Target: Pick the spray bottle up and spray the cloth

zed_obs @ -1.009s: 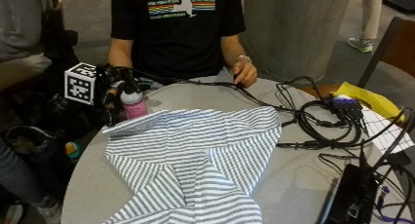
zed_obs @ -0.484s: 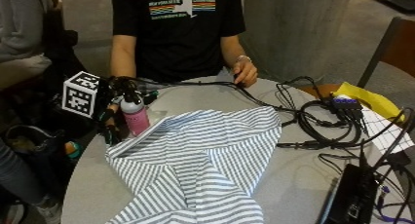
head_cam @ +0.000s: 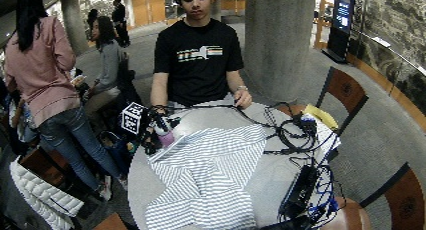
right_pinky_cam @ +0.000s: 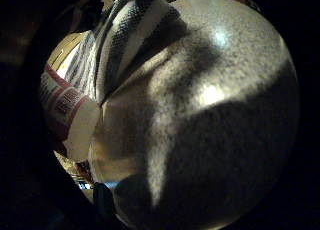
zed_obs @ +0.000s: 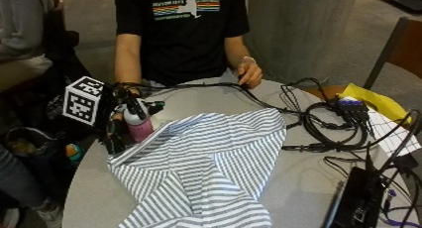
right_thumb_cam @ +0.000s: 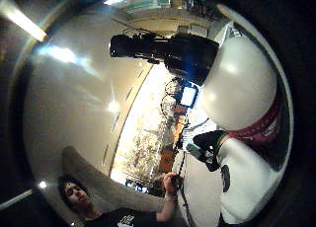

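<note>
One striped cloth lies nearest the outside camera, a soft grey-and-white woven piece spread in loose folds over the round, speckled grey tabletop, its near end hanging over the edge. To its side along the tabletop's rim sit one flat black box and a tangle of black cables, looped and glossy, with one yellow sheet beyond them.

At the cloth's far corner stands one spray bottle, a smooth plastic cylinder with a pink body and white upper part; its base is just at the cloth's edge. In the palm views it shows a white body with a red band and a printed label, the writing too small to read. Of the two hands, the gloved right hand has its fingers curled round the bottle, upright on the tabletop. The bare left hand rests at the far rim, touching a cable.
</note>
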